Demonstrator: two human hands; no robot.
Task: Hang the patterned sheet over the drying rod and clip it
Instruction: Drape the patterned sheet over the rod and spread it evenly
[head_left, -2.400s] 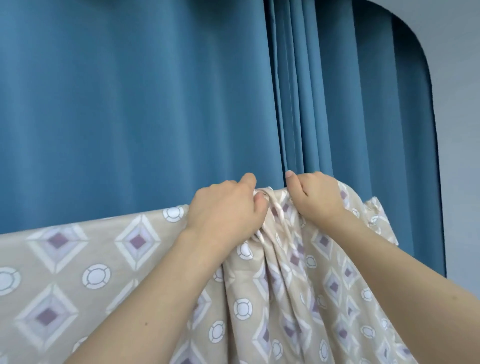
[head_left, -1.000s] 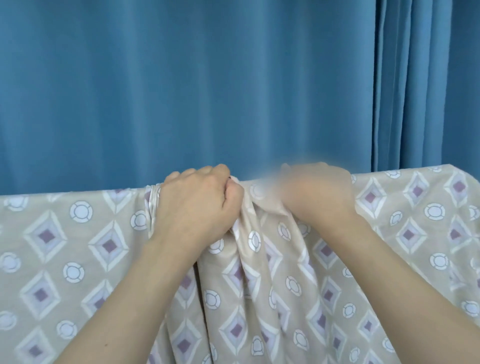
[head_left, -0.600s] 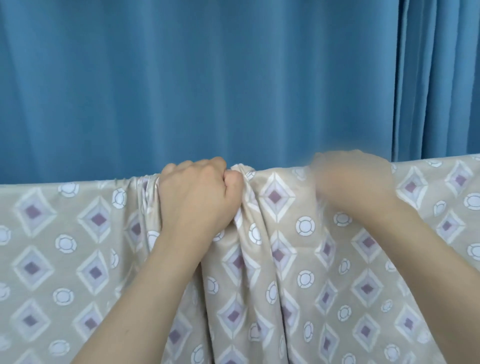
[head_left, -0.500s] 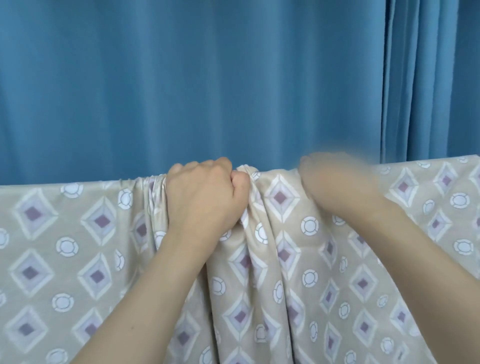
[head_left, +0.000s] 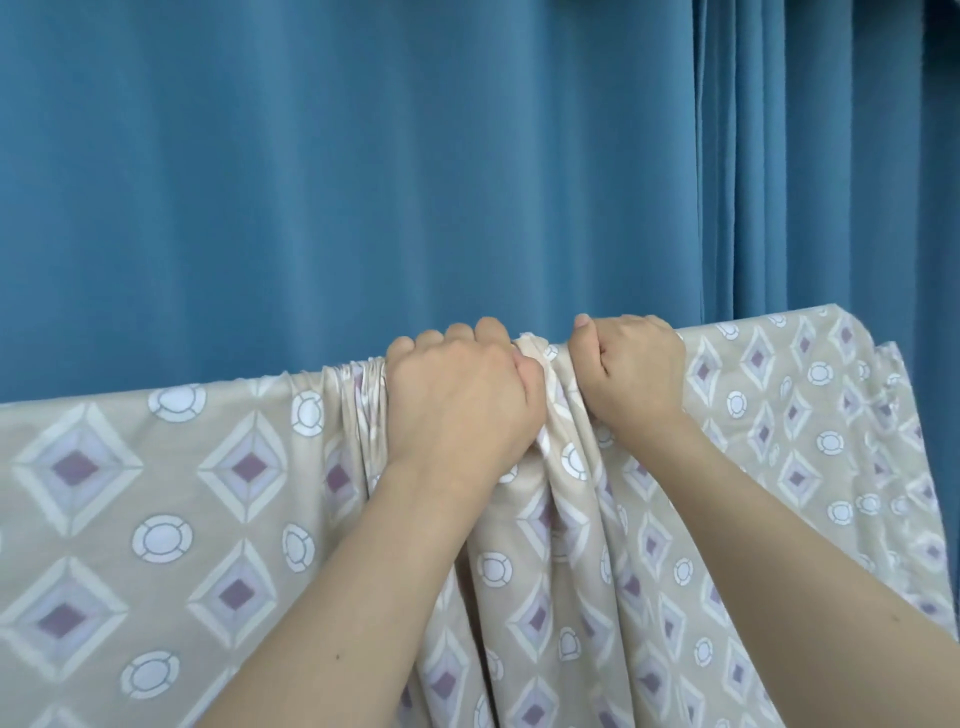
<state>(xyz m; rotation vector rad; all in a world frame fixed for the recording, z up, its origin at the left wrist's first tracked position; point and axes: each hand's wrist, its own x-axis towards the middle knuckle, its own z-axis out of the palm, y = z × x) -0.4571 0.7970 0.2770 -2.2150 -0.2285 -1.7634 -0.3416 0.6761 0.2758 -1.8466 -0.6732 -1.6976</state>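
A blue curtain (head_left: 363, 182) fills the upper frame, pleated more tightly at the upper right. Across the lower half the patterned sheet (head_left: 156, 493) hangs folded over a hidden rod. At centre the left hand (head_left: 457, 400) and right hand (head_left: 631, 371) each clench bunched fabric along its top edge.

One camera only, worn on my head; it looks forward from close behind my raised forearms, roughly level with the top fold of the patterned sheet (head_left: 156, 467); my left hand (head_left: 457, 400) and right hand (head_left: 631, 371) sit near the middle of the view; the blue curtain (head_left: 363, 156) fills the upper half, near behind the sheet.
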